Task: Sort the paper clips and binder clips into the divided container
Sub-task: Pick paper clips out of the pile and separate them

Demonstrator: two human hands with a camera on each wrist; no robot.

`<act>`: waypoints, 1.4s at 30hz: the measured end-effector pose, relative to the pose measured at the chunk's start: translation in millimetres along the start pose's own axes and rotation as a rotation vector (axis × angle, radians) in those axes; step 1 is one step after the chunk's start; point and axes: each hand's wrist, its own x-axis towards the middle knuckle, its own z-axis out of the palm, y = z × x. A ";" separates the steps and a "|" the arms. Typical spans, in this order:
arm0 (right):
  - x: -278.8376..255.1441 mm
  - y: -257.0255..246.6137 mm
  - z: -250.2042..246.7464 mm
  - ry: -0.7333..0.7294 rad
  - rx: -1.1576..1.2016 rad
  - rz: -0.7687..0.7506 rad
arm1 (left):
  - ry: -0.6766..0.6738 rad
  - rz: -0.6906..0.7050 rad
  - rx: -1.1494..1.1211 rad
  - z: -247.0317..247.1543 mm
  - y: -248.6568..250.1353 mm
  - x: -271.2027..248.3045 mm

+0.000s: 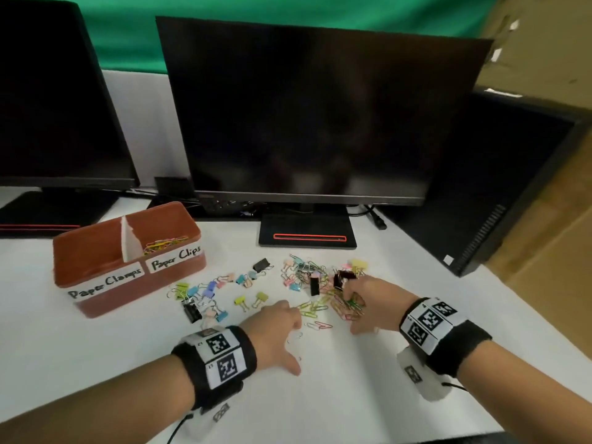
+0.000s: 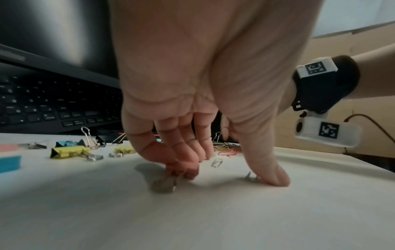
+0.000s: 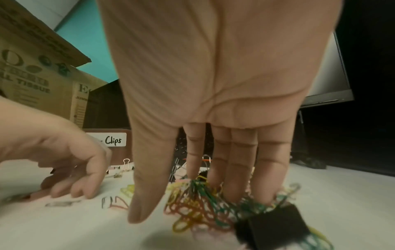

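A red-brown divided container (image 1: 96, 277) stands at the left, labelled "Paper Clamps" and "Paper Clips". Coloured paper clips (image 1: 163, 243) lie in its right compartment. Small binder clips (image 1: 211, 290) are scattered in front of it. A tangle of paper clips (image 3: 198, 208) lies mid-table with black binder clips (image 3: 278, 225) among it. My right hand (image 1: 352, 312) reaches down into this tangle with straight fingers (image 3: 237, 169) and the thumb held apart. My left hand (image 2: 229, 177) presses bent fingertips (image 2: 181, 170) on a silver paper clip (image 2: 164, 185), with its thumb spread on the table.
A large dark monitor (image 1: 307, 116) on a stand (image 1: 307, 230) rises just behind the clips, with a second monitor (image 1: 54, 100) at the left. A black computer tower (image 1: 499, 193) stands at the right. Cardboard boxes (image 3: 32, 76) lie beyond. The table is covered in white (image 1: 320, 395).
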 end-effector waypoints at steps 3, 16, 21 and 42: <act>0.4 2.8 8.2 -0.003 0.008 -0.020 | 0.017 -0.002 -0.056 -1.8 2.0 7.9; 27.6 -11.1 14.7 0.139 0.049 -0.116 | 0.062 0.050 -0.042 -10.1 -2.0 21.2; 31.5 -11.2 11.0 0.135 0.041 -0.126 | 0.181 0.067 -0.125 -10.3 2.9 30.8; 31.9 -9.2 3.9 0.123 0.065 -0.128 | 0.136 -0.016 0.019 -11.8 15.8 70.3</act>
